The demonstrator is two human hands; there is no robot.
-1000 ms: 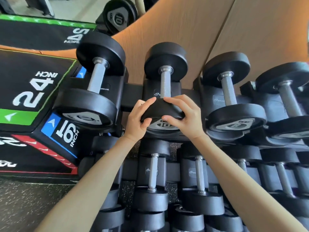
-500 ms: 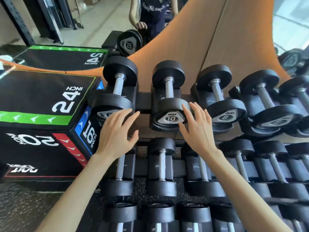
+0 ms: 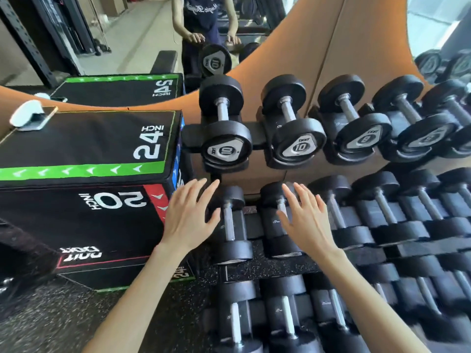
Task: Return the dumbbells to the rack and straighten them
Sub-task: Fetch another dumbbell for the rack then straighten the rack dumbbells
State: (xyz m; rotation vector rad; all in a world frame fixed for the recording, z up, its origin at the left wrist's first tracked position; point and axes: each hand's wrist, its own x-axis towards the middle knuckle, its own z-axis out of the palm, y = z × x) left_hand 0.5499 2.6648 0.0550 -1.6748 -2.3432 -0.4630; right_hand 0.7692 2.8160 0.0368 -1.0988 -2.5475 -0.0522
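Observation:
Black dumbbells lie in rows on a tiered rack (image 3: 257,135). On the top tier, the leftmost dumbbell (image 3: 224,138) and the one beside it (image 3: 297,137) both show a "10" label on their near ends. My left hand (image 3: 190,215) hovers with spread fingers in front of the second tier's leftmost dumbbell (image 3: 232,225). My right hand (image 3: 304,220) is also spread, over the second-tier dumbbell (image 3: 276,220) to the right. Neither hand holds anything.
A black padded jump box (image 3: 86,159) marked 24 and 20 inch stands left of the rack, with a phone and a white object (image 3: 31,117) on top. A mirror behind reflects a person (image 3: 204,19). Speckled rubber floor (image 3: 51,319) lies below.
Both hands let go of the second "10" dumbbell's near end and drew back and down to the second tier, fingers spread. The view pulled back and up.

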